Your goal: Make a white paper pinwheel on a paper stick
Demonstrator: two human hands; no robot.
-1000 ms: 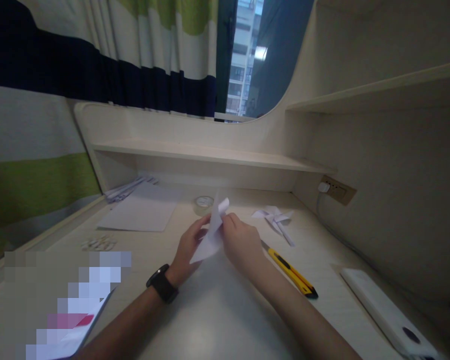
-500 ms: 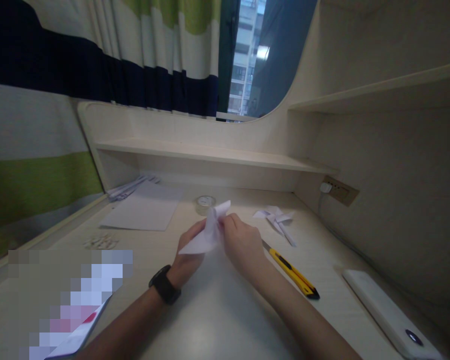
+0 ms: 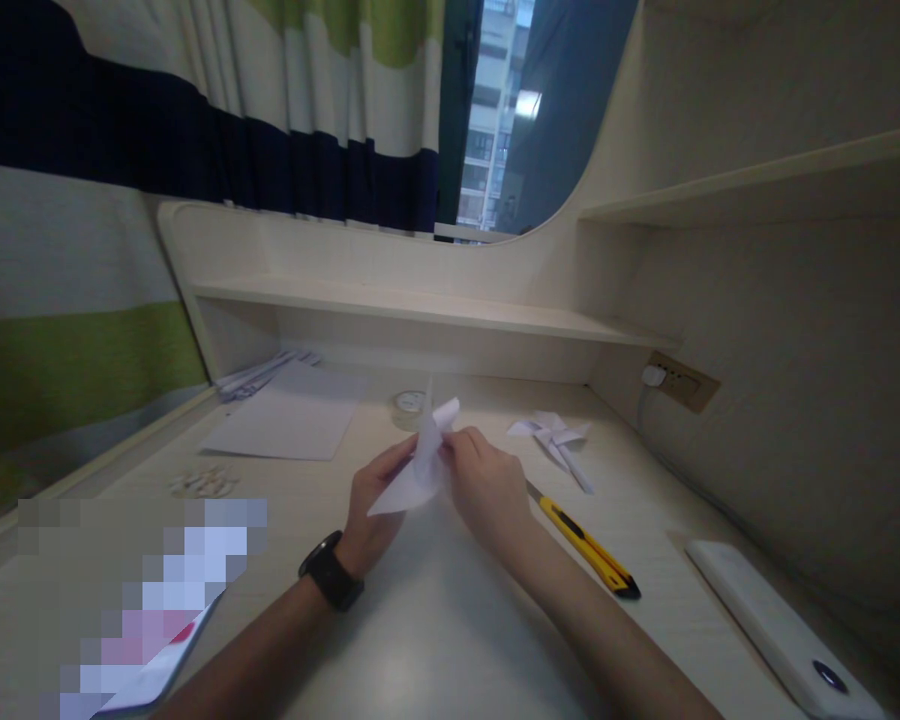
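Observation:
Between my hands, above the desk, is a white paper pinwheel, its pointed flaps bent at several angles. My left hand, with a black watch at the wrist, is closed on it from the left and partly behind it. The fingers of my right hand are bunched together and pinch the paper near its middle; their tips are partly hidden. A second paper pinwheel on a paper stick lies to the right. Close to my right wrist is a yellow utility knife, its blade pointing away from me.
A roll of clear tape stands behind the held paper. White sheets lie at the back left, with a small pile of pale bits in front. A partly blurred phone-like device is front left, a white case front right.
The paper has turned slightly in my hands, and one thin flap now sticks straight up. Its lower left point has shifted a little to the right. Both hands keep their hold.

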